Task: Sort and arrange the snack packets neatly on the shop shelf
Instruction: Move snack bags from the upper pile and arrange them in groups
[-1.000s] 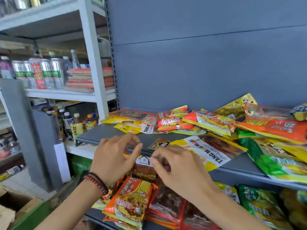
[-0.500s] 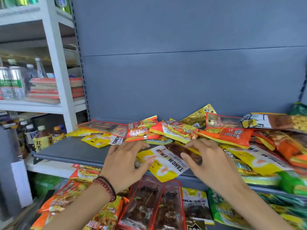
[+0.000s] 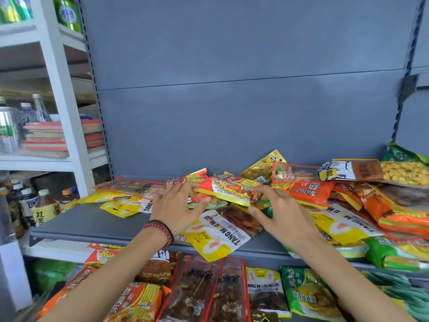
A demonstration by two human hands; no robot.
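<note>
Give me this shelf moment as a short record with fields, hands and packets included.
Shelf: grey shelf, snack packets heaped loosely, unsorted
Left hand: left hand at the left end of the red and yellow packet; beaded bracelet on the wrist
Right hand: right hand at that packet's right end
Grip: fingers touch the packet; a firm pinch cannot be told
Front: yellow and white packet overhangs the shelf edge
Left side: tea bottles on a white rack

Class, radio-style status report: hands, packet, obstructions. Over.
Grip: left hand and right hand hold red noodle packet by its ends. In the way: loose packets heaped underneath.
</note>
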